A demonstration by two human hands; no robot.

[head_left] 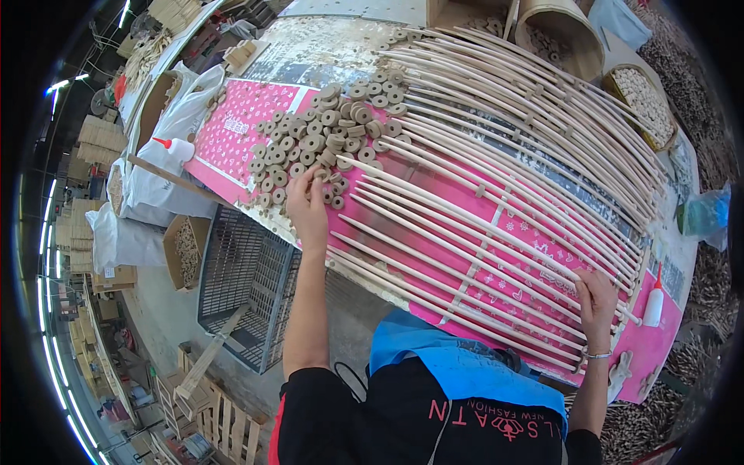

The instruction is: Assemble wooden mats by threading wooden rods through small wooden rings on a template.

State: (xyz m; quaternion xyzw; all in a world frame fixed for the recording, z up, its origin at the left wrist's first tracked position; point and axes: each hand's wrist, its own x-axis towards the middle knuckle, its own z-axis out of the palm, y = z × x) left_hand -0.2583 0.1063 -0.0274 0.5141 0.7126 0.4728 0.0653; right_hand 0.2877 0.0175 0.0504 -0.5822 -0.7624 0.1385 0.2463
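Observation:
My right hand [597, 304] is closed around a long pale wooden rod [496, 234] near its right end, where a small rounded knob shows. The rod slants up and left over the other rods, and its tip ends close to my left hand [308, 208]. My left hand is at the near edge of a heap of round wooden discs with centre holes [311, 143]. Its thumb and fingers pinch one wooden disc [320, 173], partly covered by the fingertips. More rods [465, 267] lie side by side on the pink patterned sheet [225, 130] below.
Further rods with discs on them [535, 101] fill the far right of the table. White glue bottles with red tips stand at right [654, 302] and left [180, 149]. A grey plastic crate [240, 267] sits below the table's left edge. A round tub [559, 35] stands at the back.

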